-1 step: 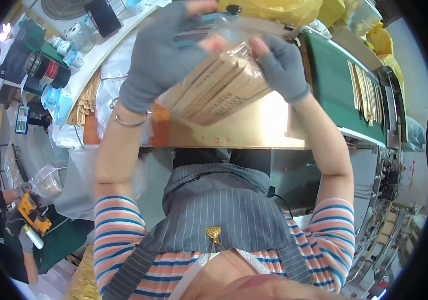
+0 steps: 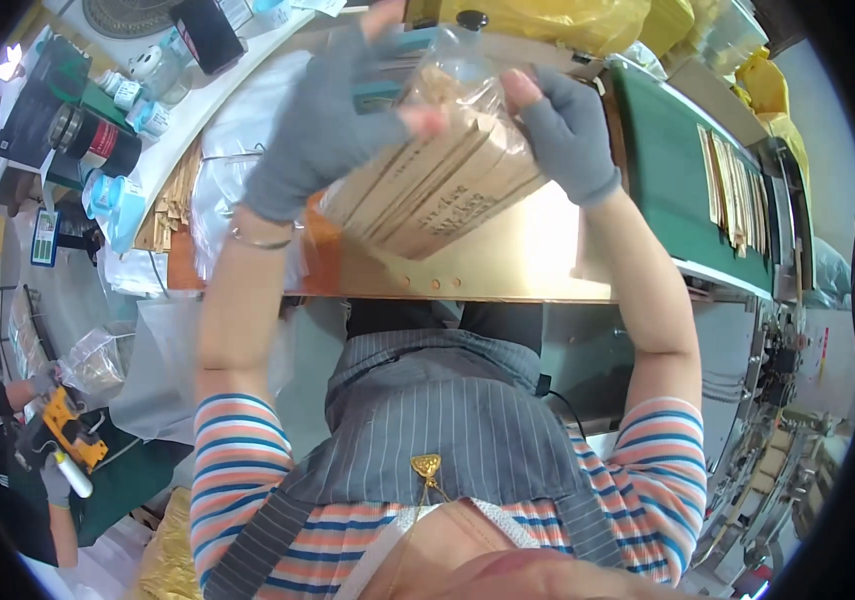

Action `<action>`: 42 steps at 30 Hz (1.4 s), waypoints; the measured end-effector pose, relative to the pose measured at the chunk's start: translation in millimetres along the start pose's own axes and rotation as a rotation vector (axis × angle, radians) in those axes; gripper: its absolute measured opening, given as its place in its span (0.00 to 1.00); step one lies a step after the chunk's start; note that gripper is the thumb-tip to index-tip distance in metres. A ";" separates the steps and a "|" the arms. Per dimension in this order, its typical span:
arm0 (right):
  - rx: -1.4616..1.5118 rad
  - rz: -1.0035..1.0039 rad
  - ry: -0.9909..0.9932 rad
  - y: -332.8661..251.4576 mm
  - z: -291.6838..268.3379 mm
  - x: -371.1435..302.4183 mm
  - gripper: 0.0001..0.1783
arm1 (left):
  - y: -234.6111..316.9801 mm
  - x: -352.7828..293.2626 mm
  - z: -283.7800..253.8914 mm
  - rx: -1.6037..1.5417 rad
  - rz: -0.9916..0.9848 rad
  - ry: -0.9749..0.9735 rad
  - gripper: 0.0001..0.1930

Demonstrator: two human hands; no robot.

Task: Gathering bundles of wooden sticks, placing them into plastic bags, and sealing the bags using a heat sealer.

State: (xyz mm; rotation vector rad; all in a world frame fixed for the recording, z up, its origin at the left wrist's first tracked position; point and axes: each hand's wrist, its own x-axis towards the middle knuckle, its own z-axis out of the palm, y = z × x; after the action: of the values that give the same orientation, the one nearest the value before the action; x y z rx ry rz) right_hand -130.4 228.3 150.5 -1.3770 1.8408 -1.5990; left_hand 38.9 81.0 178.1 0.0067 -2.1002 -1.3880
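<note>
A clear plastic bag (image 2: 468,100) wraps a stack of brown paper packets (image 2: 438,190) with dark marks on them. It is held tilted above the bright tabletop (image 2: 508,255), its loose film rising at the far end. My right hand (image 2: 573,135), in a grey fingerless glove, is closed on the bag's far right edge, thumb on the near side. My left hand (image 2: 333,120), gloved alike and smeared by motion, is over the bag's left side. Its thumb and fingers are spread apart, the thumb close to the film; whether it touches cannot be made out.
A green board (image 2: 663,170) with a row of thin brown pieces (image 2: 733,195) lies at the right. Yellow bags (image 2: 568,25) sit at the back. Jars and a dark phone (image 2: 206,35) stand on the left shelf. Another person's gloved hand (image 2: 56,485) holds a yellow tool at lower left.
My left thumb has moved down and its fingers slightly left. The bag's loose film now stands higher at the far end. My right hand keeps its hold.
</note>
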 end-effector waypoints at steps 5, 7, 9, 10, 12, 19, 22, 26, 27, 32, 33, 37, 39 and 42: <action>-0.739 -0.091 0.026 103.8 17.2 71.6 0.17 | -148.6 -38.8 32.1 -0.287 -0.695 -0.019 0.20; -0.854 0.031 0.426 148.0 -5.5 110.9 0.19 | -179.6 -33.8 48.0 -0.302 -0.722 0.018 0.18; -0.840 -0.197 0.626 159.9 -7.9 144.1 0.20 | -192.7 -30.8 55.6 -0.488 -0.789 0.135 0.19; -0.832 -0.189 0.622 155.3 -2.4 150.6 0.20 | -192.9 -25.7 49.0 -0.464 -0.859 0.106 0.20; -0.722 -0.104 0.232 69.8 42.8 167.8 0.13 | -215.0 -24.1 29.9 -0.520 -0.844 0.203 0.19; -1.142 0.075 0.184 200.3 22.1 163.3 0.15 | -245.9 -5.4 10.8 -0.657 -0.928 0.248 0.20; -1.014 0.116 0.222 185.2 38.8 166.9 0.13 | -244.3 -17.1 5.6 -0.554 -0.995 0.301 0.22; -1.055 0.117 0.185 190.0 39.1 165.6 0.13 | -238.6 -15.6 9.0 -0.560 -0.913 0.383 0.23; -1.026 0.089 0.226 194.1 38.7 165.4 0.15 | -238.1 -14.4 9.6 -0.561 -0.912 0.379 0.23; -1.020 0.086 0.273 187.7 37.2 162.7 0.18 | -240.2 -13.6 10.6 -0.485 -0.835 0.359 0.23; -1.008 0.149 0.235 181.0 37.9 161.3 0.17 | -239.8 -13.8 9.6 -0.480 -0.829 0.356 0.23; 0.178 0.276 0.161 169.9 27.5 111.2 0.33 | -200.7 -13.2 4.3 -0.392 -0.832 0.306 0.23; 0.269 0.247 0.155 172.0 55.8 42.3 0.44 | -178.1 -19.5 2.3 -0.280 -0.827 0.309 0.22; 0.467 0.192 0.070 138.5 101.6 -46.7 0.38 | -158.1 -50.7 11.2 -0.316 -0.456 0.229 0.17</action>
State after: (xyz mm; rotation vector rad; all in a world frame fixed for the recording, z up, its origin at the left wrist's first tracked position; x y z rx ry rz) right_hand -91.0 195.0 -19.9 -0.9216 1.4514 -1.8378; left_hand 24.2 35.8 18.5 0.5194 -1.7336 -1.8732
